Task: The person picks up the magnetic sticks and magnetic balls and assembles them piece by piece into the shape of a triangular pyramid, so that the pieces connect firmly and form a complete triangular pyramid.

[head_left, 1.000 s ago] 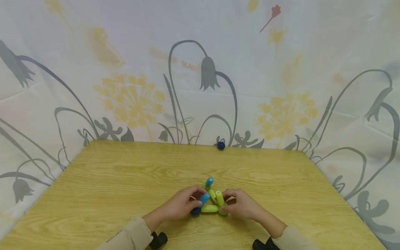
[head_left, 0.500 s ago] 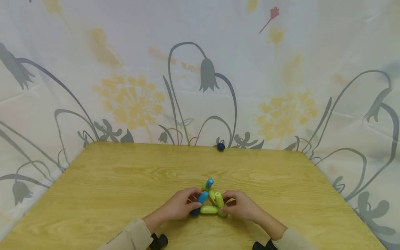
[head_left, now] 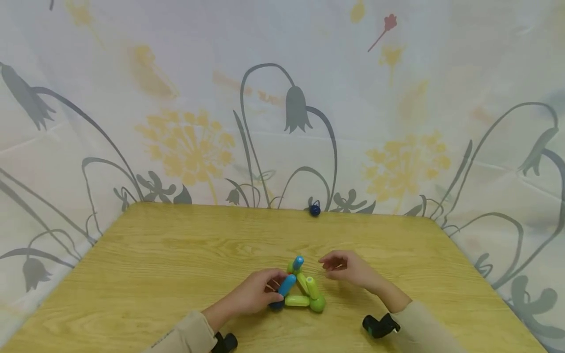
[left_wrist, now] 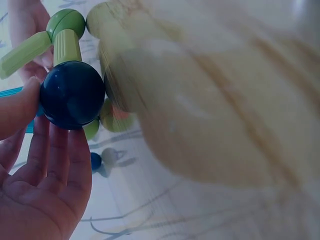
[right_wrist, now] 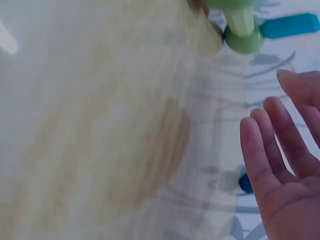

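Observation:
A ball-and-rod construction toy stands on the wooden table, its green rods (head_left: 297, 301) joining balls into a triangle. My left hand (head_left: 258, 292) holds its near-left dark blue ball (left_wrist: 72, 95), thumb on one side and fingers on the other. From that ball a blue rod (head_left: 287, 285) slants up. The near-right green ball (head_left: 317, 303) bears an upright light green rod (head_left: 312, 288). At the far corner, a second blue rod (head_left: 298, 263) rises from another green ball (right_wrist: 244, 40). My right hand (head_left: 353, 269) hovers right of the toy, fingers loosely bent, touching nothing.
A loose dark blue ball (head_left: 315, 210) lies at the table's far edge, beside the patterned backdrop (head_left: 198, 98). The wooden tabletop (head_left: 176, 255) extends around the toy. A black wrist device (head_left: 379, 326) sits under the right forearm.
My right hand has let go of the near-right green corner and moved away to the right and back. The left hand keeps its hold, and the toy stays nearly in place.

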`<state>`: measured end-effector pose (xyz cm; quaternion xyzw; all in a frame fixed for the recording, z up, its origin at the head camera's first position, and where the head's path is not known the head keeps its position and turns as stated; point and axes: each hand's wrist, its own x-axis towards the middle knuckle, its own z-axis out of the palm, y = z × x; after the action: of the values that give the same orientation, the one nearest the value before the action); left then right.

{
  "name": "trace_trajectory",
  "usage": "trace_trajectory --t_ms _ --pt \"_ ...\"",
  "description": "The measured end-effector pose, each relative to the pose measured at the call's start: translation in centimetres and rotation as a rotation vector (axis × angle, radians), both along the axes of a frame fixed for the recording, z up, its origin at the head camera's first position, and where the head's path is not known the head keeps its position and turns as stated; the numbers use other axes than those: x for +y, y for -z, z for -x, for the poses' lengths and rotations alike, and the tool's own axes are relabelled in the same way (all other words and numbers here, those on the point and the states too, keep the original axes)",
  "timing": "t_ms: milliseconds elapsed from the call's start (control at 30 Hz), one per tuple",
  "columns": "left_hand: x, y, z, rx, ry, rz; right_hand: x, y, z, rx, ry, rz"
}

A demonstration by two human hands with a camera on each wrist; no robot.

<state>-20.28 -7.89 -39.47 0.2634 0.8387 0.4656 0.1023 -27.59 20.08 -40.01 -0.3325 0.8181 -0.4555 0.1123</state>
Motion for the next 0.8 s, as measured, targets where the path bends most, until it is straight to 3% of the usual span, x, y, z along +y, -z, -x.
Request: trace_trajectory --t_ms 533,800 --pt "-0.3 0.3 0.3 -0.001 -0.002 0.033 -1.2 -0.5 8.5 0.086 0.277 -0.046" --pt "-0.1 0.6 0.2 -0.036 -0.007 -0.005 -2.2 -1.3 10.6 0.092 0.319 -0.004"
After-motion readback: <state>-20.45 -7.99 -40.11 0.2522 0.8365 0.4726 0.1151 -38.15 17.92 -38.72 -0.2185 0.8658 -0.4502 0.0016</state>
